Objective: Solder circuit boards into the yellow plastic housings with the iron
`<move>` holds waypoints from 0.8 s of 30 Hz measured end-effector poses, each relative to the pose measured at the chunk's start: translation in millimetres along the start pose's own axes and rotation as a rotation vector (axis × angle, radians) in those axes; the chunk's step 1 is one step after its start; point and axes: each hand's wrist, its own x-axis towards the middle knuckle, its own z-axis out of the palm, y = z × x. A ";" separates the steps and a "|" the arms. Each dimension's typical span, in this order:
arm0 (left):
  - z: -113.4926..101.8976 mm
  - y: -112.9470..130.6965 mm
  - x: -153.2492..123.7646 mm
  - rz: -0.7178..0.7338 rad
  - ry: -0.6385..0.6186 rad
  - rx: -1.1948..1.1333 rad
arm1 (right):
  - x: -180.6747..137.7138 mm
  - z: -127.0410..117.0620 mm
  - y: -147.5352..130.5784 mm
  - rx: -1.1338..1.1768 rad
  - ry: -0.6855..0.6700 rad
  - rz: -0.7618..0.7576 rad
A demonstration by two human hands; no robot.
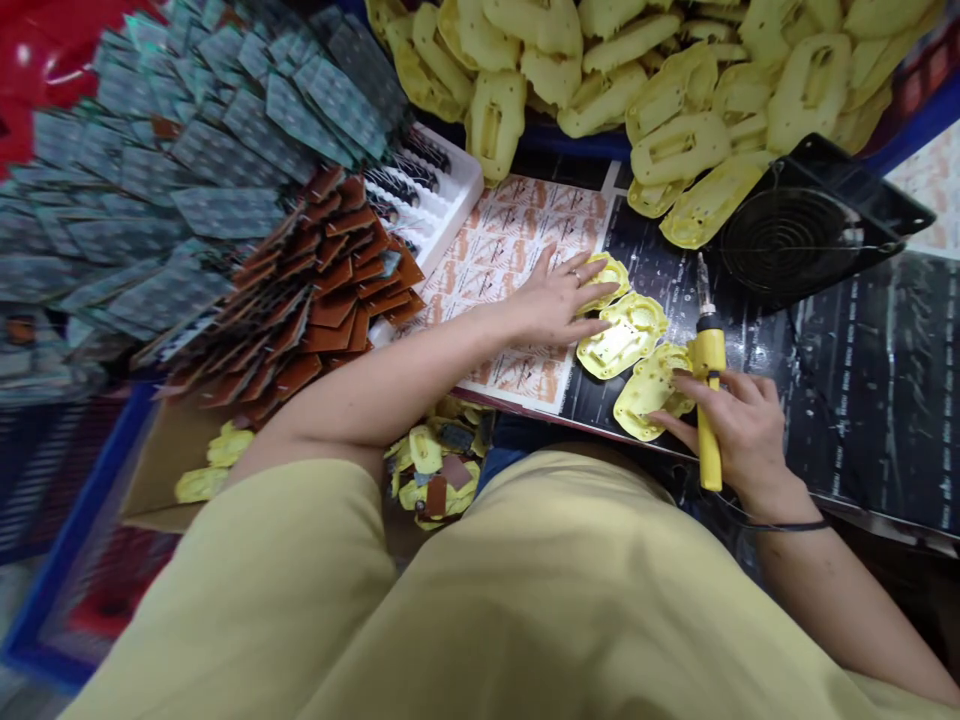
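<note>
My left hand (559, 295) lies flat, fingers stretched out, on a sheet of printed labels (499, 262), its fingertips on a yellow plastic shell (609, 280). A second yellow shell (624, 338) lies just below those fingers. My right hand (739, 425) is closed around a yellow-handled soldering iron (708, 395), held tip away from me. Its fingers also touch a third yellow shell (652, 392) at the near edge of the black mat (862, 390).
A large heap of yellow shells (660, 70) fills a blue bin at the back. A black fan (799, 235) stands to the right. Piles of green boards (210, 140) and brown boards (315, 290) lie left, beside a white tray (450, 195). More assembled pieces (439, 475) sit in a box below.
</note>
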 end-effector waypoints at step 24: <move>-58.5 21.6 80.2 -0.088 0.219 -0.191 | -6.6 12.9 17.6 0.142 0.158 -0.015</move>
